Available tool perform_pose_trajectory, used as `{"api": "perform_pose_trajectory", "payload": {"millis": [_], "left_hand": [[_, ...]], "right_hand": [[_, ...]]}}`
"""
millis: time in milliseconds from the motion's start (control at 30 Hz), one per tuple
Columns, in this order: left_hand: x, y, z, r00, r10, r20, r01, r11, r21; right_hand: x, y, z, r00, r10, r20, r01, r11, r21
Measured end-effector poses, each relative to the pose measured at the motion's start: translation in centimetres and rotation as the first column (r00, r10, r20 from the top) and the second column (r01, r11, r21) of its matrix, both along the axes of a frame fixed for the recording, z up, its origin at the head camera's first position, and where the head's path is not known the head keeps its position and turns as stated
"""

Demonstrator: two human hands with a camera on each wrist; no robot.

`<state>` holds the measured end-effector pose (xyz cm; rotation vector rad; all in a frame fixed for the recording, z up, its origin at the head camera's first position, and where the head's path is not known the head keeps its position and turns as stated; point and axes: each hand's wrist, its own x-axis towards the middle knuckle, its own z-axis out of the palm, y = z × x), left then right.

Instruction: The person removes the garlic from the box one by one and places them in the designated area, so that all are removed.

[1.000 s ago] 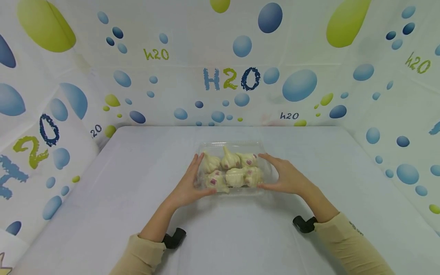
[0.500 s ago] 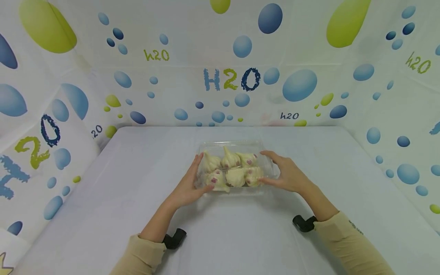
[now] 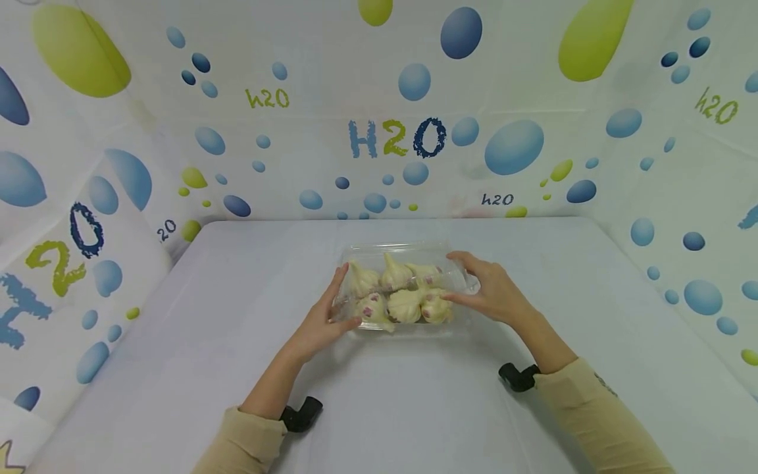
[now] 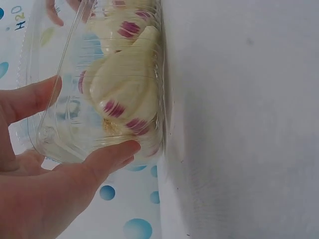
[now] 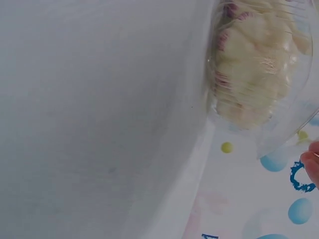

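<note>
A clear plastic clamshell container (image 3: 403, 248) rests on the table, holding several garlic bulbs (image 3: 405, 306) with purple patches. My left hand (image 3: 320, 329) holds its left end, thumb at the front and fingers behind. In the left wrist view the thumb (image 4: 114, 154) lies against the side wall, close by a garlic bulb (image 4: 124, 89). At the right end, my right hand (image 3: 494, 289) grips the lid, which stands raised there, thumb towards the front. Only the fingertips (image 5: 312, 162) show at the right wrist view's edge, by the clear plastic.
A white cloth covers the table (image 3: 177, 368). Behind it hangs a white backdrop (image 3: 331, 85) with blue and green drops and H2O lettering. Black wrist cameras (image 3: 303, 413) sit at both cuffs.
My right hand has moved slightly up and back, and the lid's right side has risen with it. The left hand stays at the container's left end, its thumb shifted slightly left.
</note>
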<state>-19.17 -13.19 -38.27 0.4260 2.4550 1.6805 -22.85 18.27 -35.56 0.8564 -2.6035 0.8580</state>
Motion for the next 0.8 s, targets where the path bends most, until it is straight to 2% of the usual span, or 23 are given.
{"api": "perform_pose_trajectory", "payload": {"millis": [133, 400, 800], "left_hand": [[0.2, 0.1, 0.2, 1.000, -0.004, 0.001, 0.004, 0.999, 0.032], [0.3, 0.1, 0.1, 1.000, -0.011, 0.011, 0.010, 0.997, 0.080], [0.5, 0.2, 0.0, 0.999, -0.025, 0.043, 0.020, 0.992, 0.122]], "right_hand": [[-0.3, -0.2, 0.4, 1.000, -0.010, -0.030, 0.010, 1.000, -0.016], [-0.9, -0.4, 0.8, 0.996, 0.016, -0.084, -0.022, 0.998, -0.061], [-1.5, -0.7, 1.5, 0.999, 0.005, -0.046, -0.009, 0.997, -0.072]]}}
